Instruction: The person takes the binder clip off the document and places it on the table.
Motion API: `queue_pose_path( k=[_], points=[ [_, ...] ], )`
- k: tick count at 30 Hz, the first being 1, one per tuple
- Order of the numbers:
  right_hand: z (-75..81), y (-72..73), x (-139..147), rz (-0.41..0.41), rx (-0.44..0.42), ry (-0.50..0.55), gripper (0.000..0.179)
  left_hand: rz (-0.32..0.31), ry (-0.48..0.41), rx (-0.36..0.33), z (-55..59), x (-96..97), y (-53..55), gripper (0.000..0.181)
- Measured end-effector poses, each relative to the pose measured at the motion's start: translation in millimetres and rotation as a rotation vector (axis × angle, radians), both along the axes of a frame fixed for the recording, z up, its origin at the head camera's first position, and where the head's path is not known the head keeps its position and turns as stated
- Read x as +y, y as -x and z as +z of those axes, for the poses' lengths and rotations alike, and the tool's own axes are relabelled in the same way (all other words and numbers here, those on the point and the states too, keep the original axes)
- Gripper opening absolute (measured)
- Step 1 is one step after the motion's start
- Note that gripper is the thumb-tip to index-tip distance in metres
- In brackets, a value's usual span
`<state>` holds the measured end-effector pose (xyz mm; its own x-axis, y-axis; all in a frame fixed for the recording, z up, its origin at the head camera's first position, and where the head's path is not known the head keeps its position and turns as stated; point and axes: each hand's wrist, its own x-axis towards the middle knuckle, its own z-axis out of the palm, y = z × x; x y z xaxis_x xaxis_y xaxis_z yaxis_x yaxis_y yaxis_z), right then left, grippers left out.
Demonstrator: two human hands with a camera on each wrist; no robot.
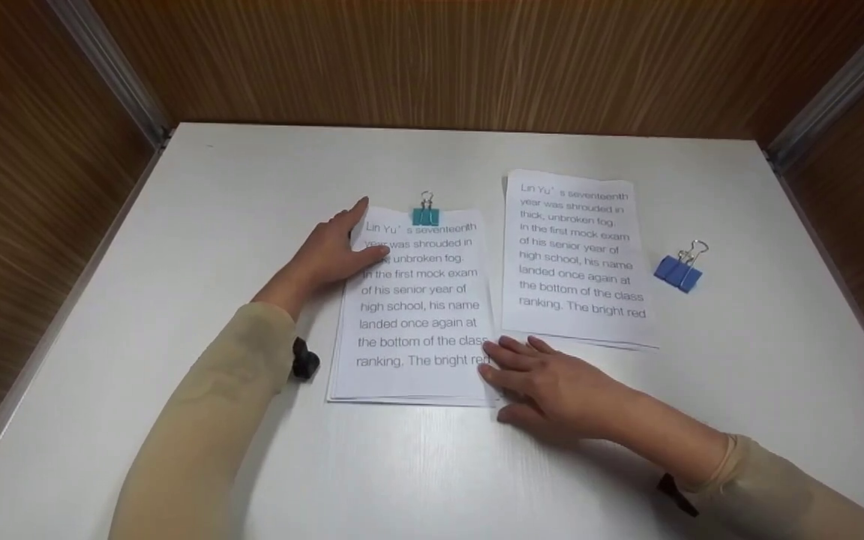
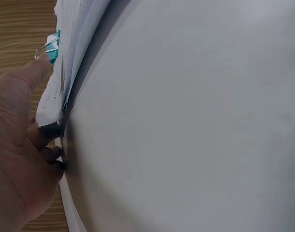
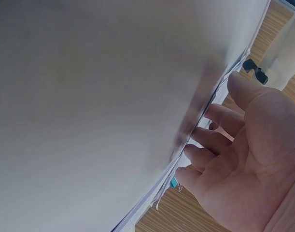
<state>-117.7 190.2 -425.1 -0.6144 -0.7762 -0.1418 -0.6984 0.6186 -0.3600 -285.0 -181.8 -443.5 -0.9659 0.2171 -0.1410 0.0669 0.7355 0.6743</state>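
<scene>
A stack of printed sheets [image 1: 417,322] lies on the table with a teal binder clip [image 1: 426,216] on its top edge. My left hand [image 1: 331,251] rests at the stack's upper left side, fingers extended along the edge and thumb lying over the print. In the left wrist view, the thumb points toward the teal clip [image 2: 52,47]. At the lower right side of the stack is my right hand [image 1: 552,382], its spread fingertips touching the paper's edge. From the right wrist, those fingers [image 3: 210,140] appear loosely bent along the sheets' edge, gripping nothing.
To the right lies a second stack of printed sheets [image 1: 574,259] with no clip on it. A blue binder clip [image 1: 679,271] sits just right of that stack. Wood-grain panels [image 1: 432,67] stand around the white table [image 1: 199,202] at the back and sides.
</scene>
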Motion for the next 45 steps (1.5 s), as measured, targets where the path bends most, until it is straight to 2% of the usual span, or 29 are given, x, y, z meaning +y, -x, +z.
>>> queue_pose_path(
  k=[4, 12, 14, 21, 29, 35, 45],
  points=[
    [1.1, 0.0, 1.0, 0.001, 0.000, -0.002, 0.064, 0.014, -0.085, 0.016, 0.8, 2.6, -0.3, 0.096],
    [0.7, 0.9, 1.0, -0.012, -0.016, -0.007, 0.063, 0.080, -0.224, 0.052, 5.8, 9.1, 1.2, 0.081],
    [0.7, 1.1, 0.9, -0.012, -0.019, -0.008, 0.064, 0.079, -0.255, 0.042, 6.2, 10.1, 2.5, 0.075],
    [1.2, 2.0, -0.4, -0.007, -0.024, -0.011, 0.065, 0.079, -0.388, -0.065, 7.4, 15.7, 6.3, 0.058],
    [0.9, 0.9, -2.0, -0.006, -0.019, -0.011, 0.065, 0.118, -0.372, -0.081, 5.8, 22.8, 5.7, 0.056],
    [1.3, 0.5, -2.1, -0.008, -0.018, -0.003, 0.065, 0.149, -0.417, -0.074, 6.1, 23.6, 5.1, 0.052],
    [1.7, 0.9, 0.2, -0.008, -0.020, 0.002, 0.064, 0.171, -0.485, -0.014, 18.4, 29.6, 1.4, 0.045]
  ],
)
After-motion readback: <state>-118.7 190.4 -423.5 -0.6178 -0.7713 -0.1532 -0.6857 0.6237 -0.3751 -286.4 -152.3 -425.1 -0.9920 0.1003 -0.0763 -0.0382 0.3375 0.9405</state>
